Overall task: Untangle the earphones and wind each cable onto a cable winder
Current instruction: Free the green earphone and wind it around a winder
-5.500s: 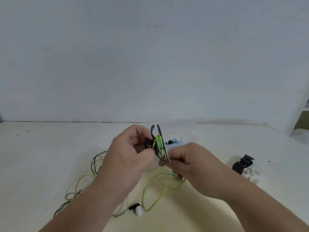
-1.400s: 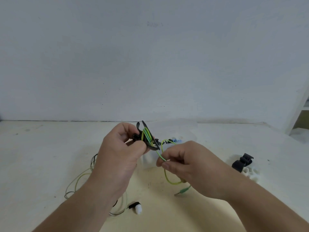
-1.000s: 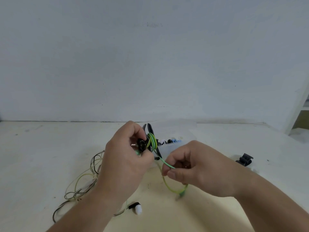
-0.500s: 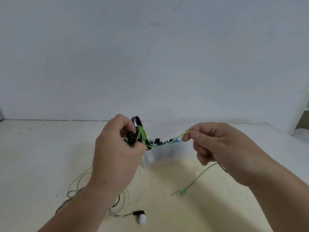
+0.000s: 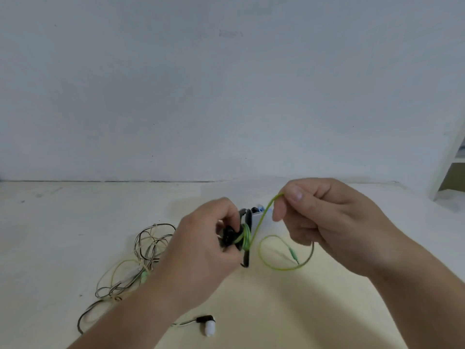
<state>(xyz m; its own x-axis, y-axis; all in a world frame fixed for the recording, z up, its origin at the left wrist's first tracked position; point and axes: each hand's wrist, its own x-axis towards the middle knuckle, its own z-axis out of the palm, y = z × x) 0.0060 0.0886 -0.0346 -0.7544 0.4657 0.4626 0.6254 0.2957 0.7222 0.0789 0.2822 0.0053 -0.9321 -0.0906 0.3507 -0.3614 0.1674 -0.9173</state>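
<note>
Gripping a black plastic cable winder (image 5: 245, 256) in my left hand (image 5: 198, 250) over the worktop (image 5: 75, 222); right hand (image 5: 334, 222) fingers pinch its thin green earphone cable (image 5: 281, 269). Translucent plastic box (image 5: 266, 227) behind holds dark bits.

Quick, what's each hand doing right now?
Left hand grips the black cable winder.
Right hand pinches the green cable.

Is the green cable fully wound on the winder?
Partly. Green cable turns wrap the winder in the left hand; right hand pinches the loose tail, plug free.
</note>
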